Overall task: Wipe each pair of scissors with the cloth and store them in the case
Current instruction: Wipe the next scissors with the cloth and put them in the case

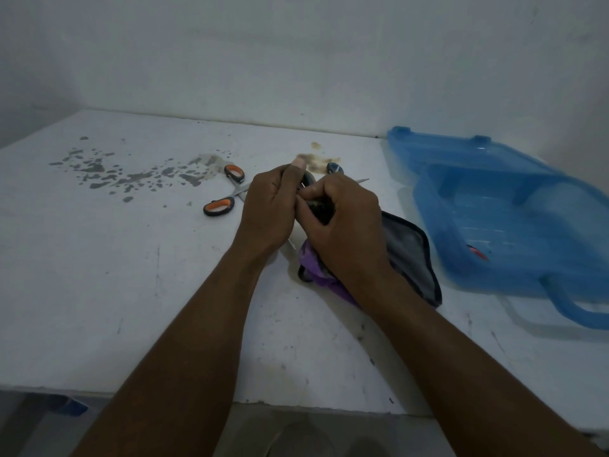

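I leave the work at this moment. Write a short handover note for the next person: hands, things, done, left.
Left hand grips a pair of scissors, mostly hidden.
Right hand holds the cloth against it; the cloth's rest lies on the table.
Orange-handled scissors lie on the table left of the hands, untouched.
Blue handle behind the hands: same pair or another, cannot tell.
Blue case open at the right; small red item inside, unidentifiable.
Done: nothing surely stored. Left: finish wiping, store this pair, then the orange pair.

White stained table (131,291), orange-handled scissors (224,192) lying open, blue-handled scissors (334,168) farther back, open blue case (514,225) at right
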